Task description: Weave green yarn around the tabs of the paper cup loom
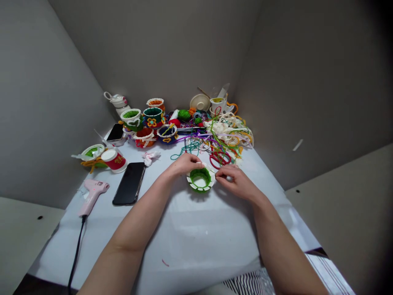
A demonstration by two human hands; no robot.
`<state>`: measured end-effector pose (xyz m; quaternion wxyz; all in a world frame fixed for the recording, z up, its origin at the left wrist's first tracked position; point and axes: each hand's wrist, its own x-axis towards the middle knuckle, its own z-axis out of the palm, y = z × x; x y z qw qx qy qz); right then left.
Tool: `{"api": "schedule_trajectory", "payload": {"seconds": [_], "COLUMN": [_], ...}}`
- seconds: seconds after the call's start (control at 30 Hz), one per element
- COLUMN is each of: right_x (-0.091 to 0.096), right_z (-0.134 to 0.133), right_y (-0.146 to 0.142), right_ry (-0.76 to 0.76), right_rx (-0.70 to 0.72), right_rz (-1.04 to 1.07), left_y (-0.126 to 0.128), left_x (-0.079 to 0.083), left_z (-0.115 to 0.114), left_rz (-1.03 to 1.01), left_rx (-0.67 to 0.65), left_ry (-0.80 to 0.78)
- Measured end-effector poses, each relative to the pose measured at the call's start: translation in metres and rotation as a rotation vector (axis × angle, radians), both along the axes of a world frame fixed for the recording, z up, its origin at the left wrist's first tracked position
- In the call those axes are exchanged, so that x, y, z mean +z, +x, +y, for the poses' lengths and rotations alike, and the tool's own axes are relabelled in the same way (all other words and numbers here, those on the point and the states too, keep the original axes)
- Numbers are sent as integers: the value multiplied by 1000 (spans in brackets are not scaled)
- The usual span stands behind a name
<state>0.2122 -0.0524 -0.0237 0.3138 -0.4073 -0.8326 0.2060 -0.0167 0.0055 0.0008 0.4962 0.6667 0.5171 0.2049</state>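
Green cup (200, 171) touches left hand (187, 164), near right hand (235, 180).

The left hand (186, 164), the right hand (236, 182) and both forearms (136, 225) are seen bare. Between them, low down, clothing (244, 282) patterned in narrow, curving black and white stripes is partly shown.

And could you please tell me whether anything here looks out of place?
Yes: multicoloured yarn lies heaped in a loose tangle at the back right, and what looks like a thin red scrap lies alone at the front, away from that heap.
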Motion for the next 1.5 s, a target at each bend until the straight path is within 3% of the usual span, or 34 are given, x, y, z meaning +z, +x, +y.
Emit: {"api": "schedule_trajectory", "payload": {"seconds": [0.17, 0.33, 0.57, 0.77, 1.0, 1.2, 1.3, 1.5], "right_x": [3, 0, -5, -2, -1, 0, 3, 9], "right_z": [-1, 1, 5, 3, 4, 2, 1, -2], "right_y": [1, 1, -6, -10, -7, 8, 9, 3], "right_ry": [36, -4, -17, -13, -88, -179, -140, -24], "right_rx": [-32, -2, 31, 39, 19, -107, -144, -84], "right_rz": [61, -9, -44, -37, -28, 100, 156, 144], "left_y": [-1, 0, -9, 5, 8, 5, 7, 9], "left_x": [5, 8, 9, 13, 2, -3, -2, 1], "left_z": [-2, -4, -1, -6, -2, -1, -2, -4], "left_rz": [12, 33, 18, -29, -4, 8, 24, 29], "left_rx": [8, 14, -134, -197, -134, -51, -18, 10], "left_ry": [-25, -24, -65, -43, -54, 15, 36, 44]}}
